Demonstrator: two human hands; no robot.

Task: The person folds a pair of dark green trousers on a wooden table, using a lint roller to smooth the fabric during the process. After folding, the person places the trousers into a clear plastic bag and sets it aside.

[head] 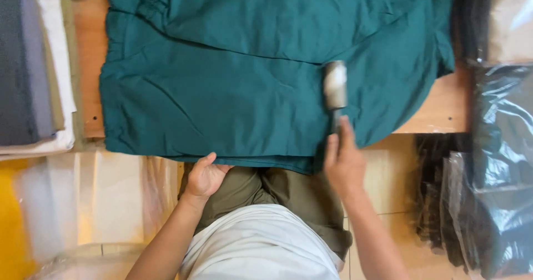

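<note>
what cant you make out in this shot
Head view only:
- Teal garment: top cut off by the frame edge, so its kind is unclear.
- Lint roller: blurred; handle hidden in the right hand.
- Left hand: fingertips hidden under the garment's edge.
- Plastic bags: contents too dark to tell.

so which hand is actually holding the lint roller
The right hand: it grips the handle of the lint roller on the teal garment. The left hand only touches the garment's near edge.

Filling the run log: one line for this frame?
left hand: on garment edge | right hand: holds lint roller on garment | garment: flat on table
</note>
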